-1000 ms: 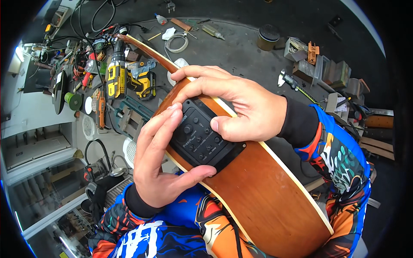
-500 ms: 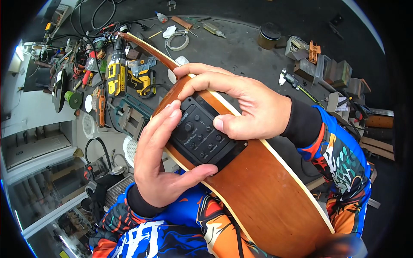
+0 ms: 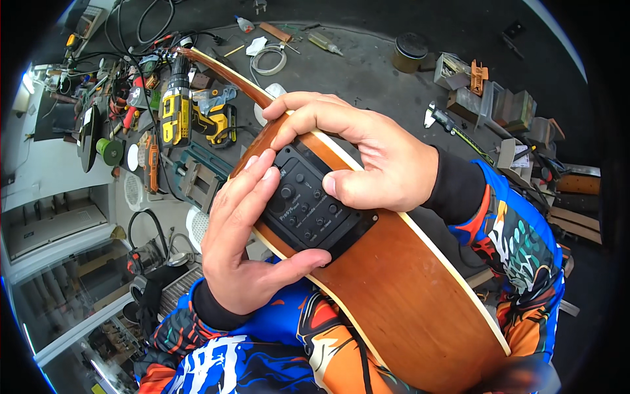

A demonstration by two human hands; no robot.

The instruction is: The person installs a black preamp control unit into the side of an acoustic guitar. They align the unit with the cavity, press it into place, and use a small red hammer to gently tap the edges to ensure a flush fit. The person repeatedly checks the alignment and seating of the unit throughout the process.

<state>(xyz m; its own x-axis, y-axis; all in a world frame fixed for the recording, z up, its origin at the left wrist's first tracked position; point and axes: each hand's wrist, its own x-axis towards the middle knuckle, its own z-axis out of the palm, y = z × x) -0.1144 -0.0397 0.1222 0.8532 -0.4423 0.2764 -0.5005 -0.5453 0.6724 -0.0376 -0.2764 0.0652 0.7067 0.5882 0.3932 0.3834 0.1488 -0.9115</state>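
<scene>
Left hand [image 3: 239, 243]: I grasp the black preamp panel [image 3: 312, 207] on the guitar's side [image 3: 400, 289].
Right hand [image 3: 367, 154]: I grasp the panel's far edge, thumb pressing.

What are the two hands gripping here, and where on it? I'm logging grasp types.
Both hold the black control panel set in the guitar's side: left hand at its near edge and corner, right hand over its far edge.

Small white glue bottle [image 3: 244, 25] (red cap) lies far back.
</scene>
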